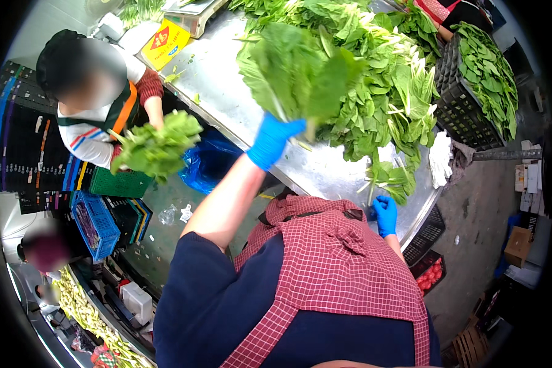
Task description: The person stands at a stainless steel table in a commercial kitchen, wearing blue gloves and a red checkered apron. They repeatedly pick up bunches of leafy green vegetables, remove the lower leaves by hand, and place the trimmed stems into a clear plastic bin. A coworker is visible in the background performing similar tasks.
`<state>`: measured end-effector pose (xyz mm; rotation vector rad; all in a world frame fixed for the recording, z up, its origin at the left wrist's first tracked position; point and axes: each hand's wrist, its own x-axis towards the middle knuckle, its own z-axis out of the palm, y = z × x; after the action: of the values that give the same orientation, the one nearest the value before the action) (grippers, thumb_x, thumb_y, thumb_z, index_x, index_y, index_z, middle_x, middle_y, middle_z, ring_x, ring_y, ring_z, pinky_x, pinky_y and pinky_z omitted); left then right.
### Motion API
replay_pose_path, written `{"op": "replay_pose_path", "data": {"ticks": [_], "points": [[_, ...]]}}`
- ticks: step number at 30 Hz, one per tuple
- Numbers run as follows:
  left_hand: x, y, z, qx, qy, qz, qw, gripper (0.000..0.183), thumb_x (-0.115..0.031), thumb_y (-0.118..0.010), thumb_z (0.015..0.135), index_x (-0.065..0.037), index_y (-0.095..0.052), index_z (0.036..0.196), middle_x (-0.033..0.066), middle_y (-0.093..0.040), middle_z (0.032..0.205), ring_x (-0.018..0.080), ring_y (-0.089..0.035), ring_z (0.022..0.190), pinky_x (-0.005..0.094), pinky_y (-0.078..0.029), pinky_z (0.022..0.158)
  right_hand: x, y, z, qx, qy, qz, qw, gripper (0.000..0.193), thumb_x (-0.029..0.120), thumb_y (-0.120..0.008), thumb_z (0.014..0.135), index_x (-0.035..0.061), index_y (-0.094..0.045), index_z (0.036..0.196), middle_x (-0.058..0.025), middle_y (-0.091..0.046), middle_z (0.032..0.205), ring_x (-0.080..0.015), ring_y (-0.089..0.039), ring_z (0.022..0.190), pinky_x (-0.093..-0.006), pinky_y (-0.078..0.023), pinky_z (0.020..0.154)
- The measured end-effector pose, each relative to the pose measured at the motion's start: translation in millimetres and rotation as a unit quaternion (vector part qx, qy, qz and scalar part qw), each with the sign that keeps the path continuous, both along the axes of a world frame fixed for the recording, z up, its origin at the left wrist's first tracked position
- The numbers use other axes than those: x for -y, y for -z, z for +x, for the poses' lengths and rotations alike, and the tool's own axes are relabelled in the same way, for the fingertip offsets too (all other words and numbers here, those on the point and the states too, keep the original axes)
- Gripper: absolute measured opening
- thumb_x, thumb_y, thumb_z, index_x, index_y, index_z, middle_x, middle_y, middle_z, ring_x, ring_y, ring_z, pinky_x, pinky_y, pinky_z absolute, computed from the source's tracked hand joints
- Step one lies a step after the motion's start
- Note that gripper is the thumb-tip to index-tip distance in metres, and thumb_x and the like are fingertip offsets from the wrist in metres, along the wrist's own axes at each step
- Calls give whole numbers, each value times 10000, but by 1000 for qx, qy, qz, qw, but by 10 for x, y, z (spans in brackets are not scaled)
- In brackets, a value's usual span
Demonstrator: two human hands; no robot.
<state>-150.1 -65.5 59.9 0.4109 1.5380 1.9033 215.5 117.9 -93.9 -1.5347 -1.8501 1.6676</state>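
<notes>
A leafy green bunch [294,70] is occupying the upper centre of the frame, over the metal counter [211,76]; its long axis is running roughly vertically in the frame, with pale stems pointing toward the lower edge and broad leaves fanning toward the upper edge. The blue-gloved left hand [270,141] is gripping it by the stems. Right of centre, the blue-gloved right hand [384,216] is curling its fingers just beside a small leafy sprig [394,179]; whether it is gripping anything cannot be told. A heap of loose greens [380,92] is covering the upper right of the counter, and a white cloth [440,159] is lying near its right edge. At upper right, a black crate [466,113] is holding more leaves. At upper left, a co-worker [89,135] is holding another bunch [162,147] beside a blue plastic bag [205,168]. Grey floor [466,214] is showing at right.
</notes>
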Motion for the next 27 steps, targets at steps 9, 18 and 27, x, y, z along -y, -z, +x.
{"op": "replay_pose_path", "data": {"ticks": [9,18,27], "points": [[778,987,-2015,-93,-57,-158,981,495,-70,-788,687,13,-595,1135,98,-668,1030,200,-638,899,313,-513,795,462,273,16,60,10,257,965,308,114,-658,834,32,-580,1121,-66,-573,933,-145,-546,761,-287,-474,707],[848,1703,-2397,-205,-138,-297,922,997,-83,-840,584,70,-258,1379,200,-561,1218,275,-579,1048,354,-469,900,565,95,-152,190,-47,370,908,299,171,-655,818,53,-607,1088,-149,-589,960,-292,-602,823,-391,-483,724],[661,1195,-1855,-450,-202,-519,698,976,-400,-778,671,-1,-290,1416,254,-388,1375,407,-346,1285,470,-255,1088,505,-38,-214,227,-44,344,910,244,215,-657,800,112,-629,1019,-126,-596,903,-313,-593,817,-407,-477,708]]}}
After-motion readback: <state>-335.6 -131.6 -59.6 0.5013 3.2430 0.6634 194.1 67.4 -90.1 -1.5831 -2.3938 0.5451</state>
